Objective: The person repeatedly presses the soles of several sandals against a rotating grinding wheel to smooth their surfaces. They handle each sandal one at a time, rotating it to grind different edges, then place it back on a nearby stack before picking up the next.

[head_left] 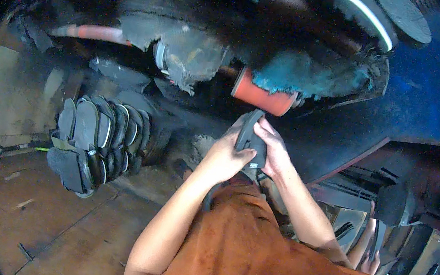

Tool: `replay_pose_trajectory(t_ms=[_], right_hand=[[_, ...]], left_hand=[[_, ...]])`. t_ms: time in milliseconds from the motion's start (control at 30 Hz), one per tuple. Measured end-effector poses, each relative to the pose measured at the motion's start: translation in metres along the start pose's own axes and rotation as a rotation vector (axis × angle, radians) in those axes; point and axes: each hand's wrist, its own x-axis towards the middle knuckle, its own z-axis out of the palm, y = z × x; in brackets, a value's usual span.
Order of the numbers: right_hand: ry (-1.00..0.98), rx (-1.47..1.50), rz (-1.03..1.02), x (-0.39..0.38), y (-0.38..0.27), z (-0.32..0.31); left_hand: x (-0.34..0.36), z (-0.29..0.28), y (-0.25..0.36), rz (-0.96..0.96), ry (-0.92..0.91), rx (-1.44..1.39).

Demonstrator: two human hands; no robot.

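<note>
one dark sole sits clasped between the left hand and right hand, just by the orange roller. from here i judge work on it underway; i can't tell how much remains, or whether the stacked footwear at left is done.

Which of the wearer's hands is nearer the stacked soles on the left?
Left. The left hand is right of the stacked soles, apart from them; the right hand is farther right, on the dark piece both hold.
</note>
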Motion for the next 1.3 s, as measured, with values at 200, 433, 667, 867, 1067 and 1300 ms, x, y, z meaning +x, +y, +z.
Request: replay_pose_trajectory(t_ms=[200, 433, 667, 867, 1067, 1300], right_hand=[[0.204, -0.194, -0.122, -0.015, 0.038, 0.022], [0.156, 0.181, -0.007, 0.006, 0.034, 0.034], [0.201, 0.18, 0.112, 0.018, 0.027, 0.021], [0.212, 0.126, 0.012, 0.028, 0.01, 0.003], [0.125, -0.01, -0.03, 0.015, 0.008, 0.01], [0.259, -0.15, -0.002, 0.007, 0.007, 0.017]], left_hand=[[-0.044, -0.009, -0.007, 0.117, 0.166, -0.1], [-0.017, -0.014, 0.043, -0.033, 0.343, 0.273], [0.018, -0.015, 0.037, -0.177, 0.22, 0.369], [0.039, 0.0, 0.019, -0.163, 0.204, 0.281], [0.011, 0.003, 0.007, -0.087, 0.3, 0.097], [-0.005, 0.002, -0.005, 0.008, 0.286, -0.058]])
